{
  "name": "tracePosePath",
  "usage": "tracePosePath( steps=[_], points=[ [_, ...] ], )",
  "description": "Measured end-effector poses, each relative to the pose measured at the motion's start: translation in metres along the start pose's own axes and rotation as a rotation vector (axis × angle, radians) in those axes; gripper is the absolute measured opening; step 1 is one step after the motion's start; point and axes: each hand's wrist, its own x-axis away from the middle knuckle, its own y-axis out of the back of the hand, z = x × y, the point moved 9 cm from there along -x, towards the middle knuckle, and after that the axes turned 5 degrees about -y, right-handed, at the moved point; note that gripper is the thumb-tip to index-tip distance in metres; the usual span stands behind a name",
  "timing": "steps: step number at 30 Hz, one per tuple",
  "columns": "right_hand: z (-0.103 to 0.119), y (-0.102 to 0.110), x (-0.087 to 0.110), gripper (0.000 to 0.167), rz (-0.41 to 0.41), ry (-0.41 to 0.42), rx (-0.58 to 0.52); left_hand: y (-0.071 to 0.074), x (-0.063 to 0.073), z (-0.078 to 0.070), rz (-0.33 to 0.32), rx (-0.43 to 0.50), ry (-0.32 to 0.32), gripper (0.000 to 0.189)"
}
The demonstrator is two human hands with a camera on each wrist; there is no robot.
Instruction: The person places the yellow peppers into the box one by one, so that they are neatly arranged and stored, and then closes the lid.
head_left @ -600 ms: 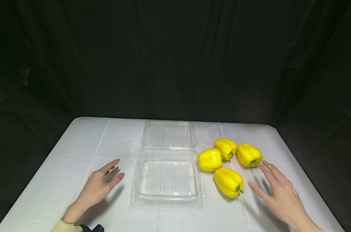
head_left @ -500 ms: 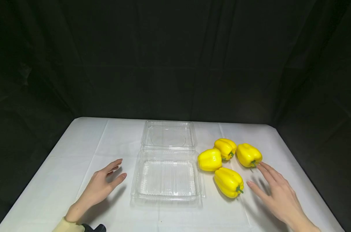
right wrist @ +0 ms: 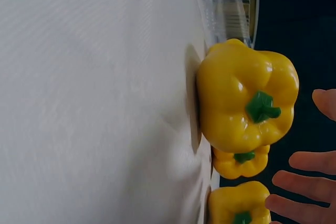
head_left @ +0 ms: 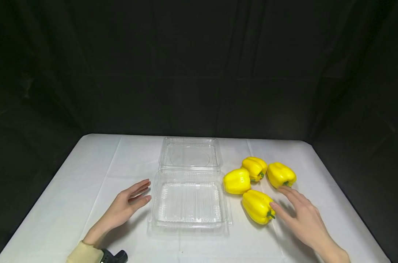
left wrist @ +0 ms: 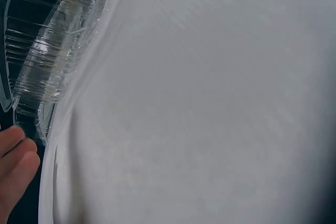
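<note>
A clear plastic clamshell container point(head_left: 190, 202) lies open in the head view, its lid point(head_left: 190, 155) folded back on the far side. My left hand point(head_left: 120, 210) hovers just left of the container's near tray, fingers extended and holding nothing. Several yellow bell peppers with green stems lie to the right of the container. My right hand point(head_left: 302, 219) reaches over the nearest bell pepper point(head_left: 256, 206), thumb by its stem and fingers spread toward the rightmost bell pepper point(head_left: 280, 175). Whether those fingers touch either one I cannot tell. In the right wrist view they look apart from the large bell pepper point(right wrist: 247, 95).
Two more bell peppers sit close together, one beside the container point(head_left: 237, 181) and one behind it point(head_left: 254, 168). A white cloth covers the table point(head_left: 87, 182). Dark curtains point(head_left: 199, 73) enclose the back and sides. A black strap point(head_left: 111, 256) is at the left wrist.
My left hand has moved right, closer to the container. The right hand has shifted left, over toward the nearest bell pepper. Peppers and container have stayed in place.
</note>
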Motion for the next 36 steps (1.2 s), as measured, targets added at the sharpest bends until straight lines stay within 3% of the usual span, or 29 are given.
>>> tracePosePath(
  steps=[6, 13, 21, 36],
  points=[
    [0.001, -0.006, -0.001, 0.071, 0.027, -0.014, -0.039, -0.004, -0.004, -0.002, 0.034, 0.034, -0.052, 0.064],
    [0.007, -0.009, 0.001, 0.06, -0.037, 0.069, -0.107, -0.008, -0.002, -0.003, 0.049, 0.111, -0.091, 0.062],
    [0.006, -0.018, 0.002, 0.061, -0.009, 0.068, -0.128, -0.01, 0.001, -0.002, 0.055, 0.149, -0.09, 0.058],
    [0.012, -0.024, 0.008, 0.061, -0.039, 0.099, -0.186, -0.016, 0.004, -0.001, 0.032, 0.22, -0.111, 0.056]
  ],
)
